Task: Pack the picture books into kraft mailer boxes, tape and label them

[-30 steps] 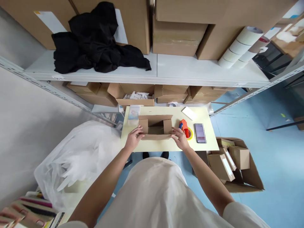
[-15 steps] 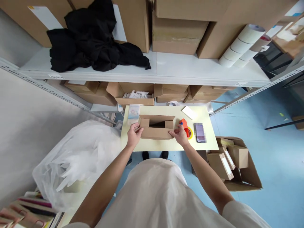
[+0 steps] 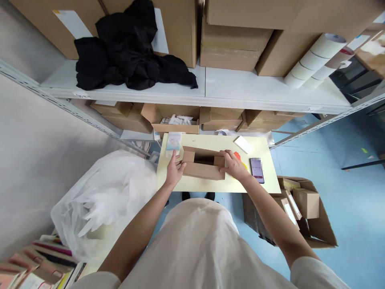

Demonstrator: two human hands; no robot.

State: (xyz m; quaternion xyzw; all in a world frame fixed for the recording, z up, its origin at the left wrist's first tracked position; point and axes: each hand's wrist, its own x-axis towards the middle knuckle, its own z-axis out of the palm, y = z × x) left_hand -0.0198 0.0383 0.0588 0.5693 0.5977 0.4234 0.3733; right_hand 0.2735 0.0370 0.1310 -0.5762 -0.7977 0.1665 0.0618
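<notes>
Hands [image 3: 175, 169] at open carton [image 3: 203, 171], pale table [image 3: 207, 140], phone [image 3: 257, 171]

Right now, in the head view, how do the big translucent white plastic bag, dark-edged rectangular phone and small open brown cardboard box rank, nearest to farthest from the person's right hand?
1. Small open brown cardboard box: touching the right hand, on its left.
2. Dark-edged rectangular phone: just to that hand's right.
3. Big translucent white plastic bag: far left, past the left hand.
</notes>
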